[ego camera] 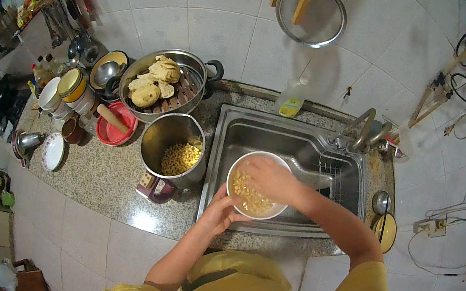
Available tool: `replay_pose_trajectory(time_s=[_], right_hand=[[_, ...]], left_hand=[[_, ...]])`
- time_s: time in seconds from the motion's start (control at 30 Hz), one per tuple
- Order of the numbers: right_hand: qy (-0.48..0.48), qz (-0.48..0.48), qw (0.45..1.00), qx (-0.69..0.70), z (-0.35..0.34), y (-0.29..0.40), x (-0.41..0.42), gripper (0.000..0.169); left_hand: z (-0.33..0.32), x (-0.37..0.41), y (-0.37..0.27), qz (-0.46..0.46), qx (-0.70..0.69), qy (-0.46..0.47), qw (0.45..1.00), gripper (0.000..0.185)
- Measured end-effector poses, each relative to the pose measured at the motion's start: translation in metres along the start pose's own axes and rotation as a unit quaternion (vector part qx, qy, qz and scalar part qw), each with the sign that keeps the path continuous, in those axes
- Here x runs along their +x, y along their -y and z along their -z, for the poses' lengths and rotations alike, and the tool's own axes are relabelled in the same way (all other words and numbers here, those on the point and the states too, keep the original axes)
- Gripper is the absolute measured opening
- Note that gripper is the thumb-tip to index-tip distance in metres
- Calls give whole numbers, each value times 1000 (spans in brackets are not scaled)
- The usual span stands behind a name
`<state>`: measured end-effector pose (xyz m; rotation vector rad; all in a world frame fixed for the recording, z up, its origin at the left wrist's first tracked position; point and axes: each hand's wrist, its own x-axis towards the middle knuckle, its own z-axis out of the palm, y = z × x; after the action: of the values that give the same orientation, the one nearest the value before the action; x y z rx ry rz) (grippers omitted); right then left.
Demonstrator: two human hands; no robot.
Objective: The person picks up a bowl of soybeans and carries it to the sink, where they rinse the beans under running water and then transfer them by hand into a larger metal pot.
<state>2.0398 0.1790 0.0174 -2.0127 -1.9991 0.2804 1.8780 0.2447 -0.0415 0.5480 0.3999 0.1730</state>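
Observation:
A white bowl (281, 210) with yellow beans (252, 198) in cloudy water is above the near left part of the stainless steel sink (224, 144). My left hand (221, 209) grips the bowl's lower left side, thumb at the rim. Inside the bowl, my right hand (266, 177) dips into the water among the beans; its fingertips are hidden, so whether it holds any cannot be told. Left of the sink stands a steel jug (150, 137) with a purple handle, holding more yellow beans (181, 159) at its bottom.
A steamer pot (200, 95) with pale buns or similar food stands behind the jug, beside a red bowl (101, 132). Jars, bowls and a small plate (53, 151) crowd the left counter. A faucet (364, 131) rises at the sink's back right; a clear bottle (292, 98) stands behind the sink.

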Motion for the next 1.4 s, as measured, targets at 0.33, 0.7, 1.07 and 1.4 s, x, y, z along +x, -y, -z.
replay_pose_trajectory(time_s=[0.33, 0.7, 1.07, 1.4], right_hand=[[171, -16, 978, 120, -20, 19, -6, 28], [174, -37, 981, 84, -7, 28, -18, 29], [111, -22, 993, 36, -5, 39, -28, 39], [-61, 33, 997, 28, -16, 31, -34, 24]], left_hand=[[4, -1, -2, -21, 16, -24, 999, 51], [11, 0, 1, -29, -20, -19, 999, 49], [12, -2, 3, -27, -13, -16, 999, 51], [3, -4, 1, -22, -16, -16, 999, 51]])
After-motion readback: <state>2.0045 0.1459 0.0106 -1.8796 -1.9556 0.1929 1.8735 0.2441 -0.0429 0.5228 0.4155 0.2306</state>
